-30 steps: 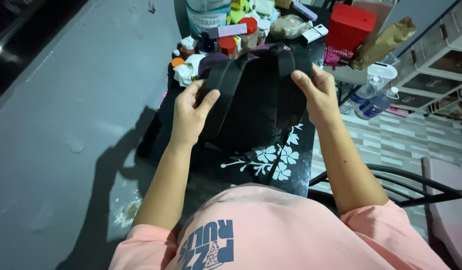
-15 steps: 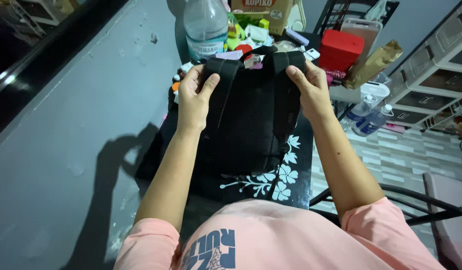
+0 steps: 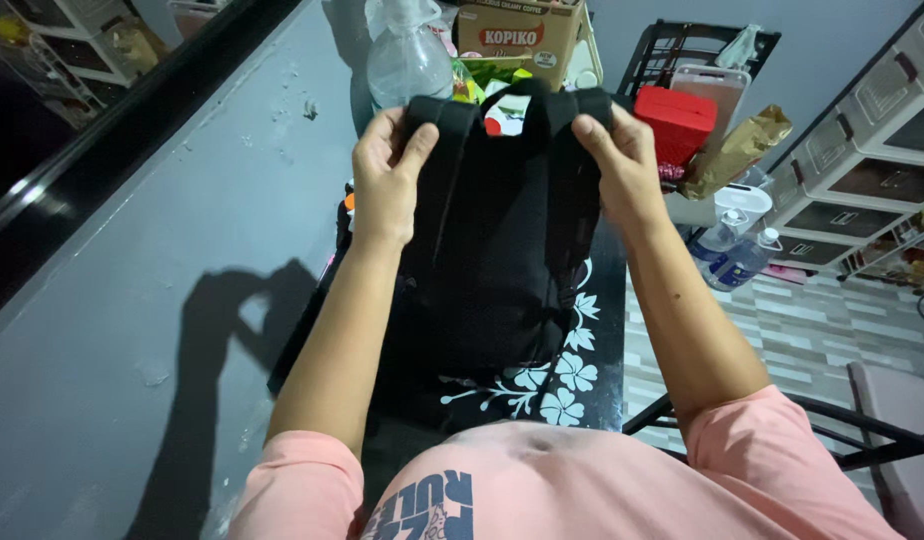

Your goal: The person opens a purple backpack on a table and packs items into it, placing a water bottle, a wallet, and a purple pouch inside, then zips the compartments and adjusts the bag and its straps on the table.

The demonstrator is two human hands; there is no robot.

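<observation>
A black backpack (image 3: 507,250) stands upright on a black table with white flower prints (image 3: 572,375), its straps facing me. My left hand (image 3: 387,180) grips the top of the left shoulder strap (image 3: 444,120). My right hand (image 3: 622,165) grips the top of the right shoulder strap (image 3: 572,110). The bag is held up by both straps, its lower end near the table's front edge.
Behind the bag stand a large clear water bottle (image 3: 407,60), a cardboard box (image 3: 522,35), a red box (image 3: 677,125) and a brown paper bag (image 3: 737,150). Plastic bottles (image 3: 732,250) sit on the tiled floor at right. A grey wall (image 3: 132,300) is at left.
Both hands have lifted the backpack by its straps, raising its top higher and more upright. The view has tilted up, showing more of the clutter behind.
</observation>
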